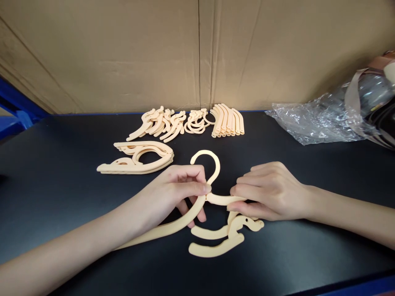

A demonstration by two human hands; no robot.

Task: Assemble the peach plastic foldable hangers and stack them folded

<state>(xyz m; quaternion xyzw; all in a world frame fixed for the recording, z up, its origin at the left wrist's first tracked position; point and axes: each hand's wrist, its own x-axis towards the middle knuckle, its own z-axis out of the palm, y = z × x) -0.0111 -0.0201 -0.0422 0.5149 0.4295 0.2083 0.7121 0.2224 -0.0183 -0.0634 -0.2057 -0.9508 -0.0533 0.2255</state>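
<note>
Both hands are on a cream plastic folding clothes hanger (185, 217), held above the black table. My left hand (180, 189) pinches it at the centre joint, just below the hook (216, 164), which points up and away. My right hand (271, 191) is closed around the hanger's right arm (220, 200), whose far end the fingers hide. The long left arm of the hanger runs down beneath my left wrist. Below my right hand, two curved cream hanger pieces (216, 248) with knobbed ends lie on the table, one overlapping the other.
Folded hangers (145, 166) lie stacked at the left. Along the back are a heap of curved arm pieces (151, 123), several loose hooks (196, 123) and a row of hollow arm tubes (226, 121). Clear plastic wrap (321, 119) lies at the right, before a cardboard wall (123, 53).
</note>
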